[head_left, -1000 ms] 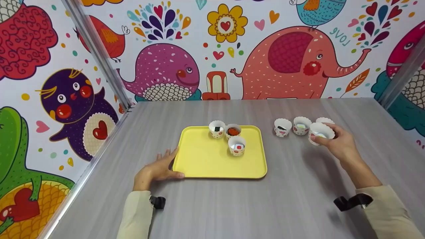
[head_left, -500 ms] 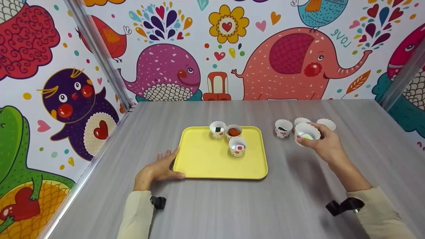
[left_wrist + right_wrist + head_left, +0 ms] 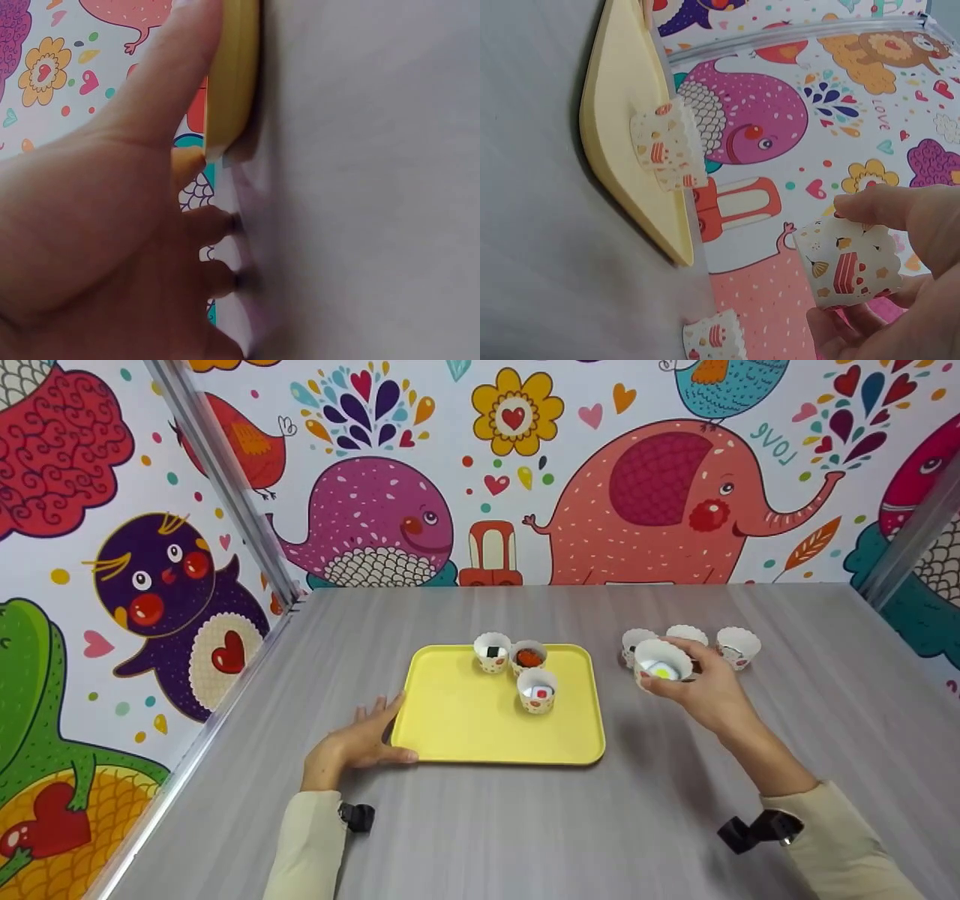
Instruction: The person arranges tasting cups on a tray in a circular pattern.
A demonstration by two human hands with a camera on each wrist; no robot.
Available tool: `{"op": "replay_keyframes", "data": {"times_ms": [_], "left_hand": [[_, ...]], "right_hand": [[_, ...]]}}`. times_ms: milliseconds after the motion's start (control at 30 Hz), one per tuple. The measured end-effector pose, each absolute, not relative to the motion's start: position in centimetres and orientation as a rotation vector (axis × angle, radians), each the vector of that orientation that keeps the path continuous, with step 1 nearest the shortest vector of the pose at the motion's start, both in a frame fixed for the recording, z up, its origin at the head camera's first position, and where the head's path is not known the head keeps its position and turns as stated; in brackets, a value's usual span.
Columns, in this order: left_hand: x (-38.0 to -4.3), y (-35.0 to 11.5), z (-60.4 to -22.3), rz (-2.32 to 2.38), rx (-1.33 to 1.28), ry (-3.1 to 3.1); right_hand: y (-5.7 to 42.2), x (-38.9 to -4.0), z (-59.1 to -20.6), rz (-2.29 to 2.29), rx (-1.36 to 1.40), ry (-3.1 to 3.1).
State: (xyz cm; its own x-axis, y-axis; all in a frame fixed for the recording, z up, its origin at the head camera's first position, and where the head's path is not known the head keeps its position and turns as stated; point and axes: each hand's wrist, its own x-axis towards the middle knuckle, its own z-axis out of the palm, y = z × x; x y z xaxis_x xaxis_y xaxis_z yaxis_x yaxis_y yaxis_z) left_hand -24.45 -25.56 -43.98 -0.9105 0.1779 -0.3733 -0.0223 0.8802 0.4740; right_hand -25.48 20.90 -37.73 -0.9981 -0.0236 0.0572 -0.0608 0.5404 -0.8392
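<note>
And the tray (image 3: 465,727) looked smooth, plastic, faintly glossy! The cups (image 3: 537,702) were matt paper, the table (image 3: 525,825) smooth and wood-grained, the sleeves (image 3: 304,840) matt cloth, the rail (image 3: 225,484) shiny metal!

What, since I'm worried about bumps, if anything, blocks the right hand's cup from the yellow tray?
Nothing visible stands between the held cup and the near right of the yellow tray; the cup with the red spot stands farther back on it.

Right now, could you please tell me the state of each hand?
Left hand: open, touching the yellow tray.
Right hand: closed, holding a white patterned cup.
</note>
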Motion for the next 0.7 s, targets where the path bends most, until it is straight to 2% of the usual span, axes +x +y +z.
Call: {"op": "replay_keyframes", "data": {"times_ms": [300,700], "left_hand": [[-24.4,-25.6,-44.0,0.688,0.113,2.635],[-24.4,-25.6,-44.1,0.685,0.126,2.64]], "right_hand": [[18.7,-24.9,-37.6,1.514,0.159,-2.748],[15.7,-24.7,-39.5,1.576,0.165,-2.78]]}}
